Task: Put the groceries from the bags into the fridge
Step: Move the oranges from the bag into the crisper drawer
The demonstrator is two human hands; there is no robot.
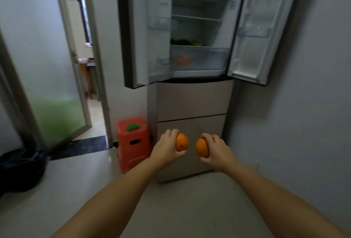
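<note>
Hands (167, 146) (216, 150) grip oranges (182, 142) (202, 148) facing open fridge (195, 99)

We stand on a pale floor (190, 209) with a grey wall (303, 114) rising on the right. To the left a frosted glass door (47, 67) stands ajar with a green tint low down, and a dark threshold strip (81, 146) lies at its foot. A red plastic stool (133, 142) stands near it. A dark bundle (20, 169) lies on the floor at far left. The light is dim and even.
</note>
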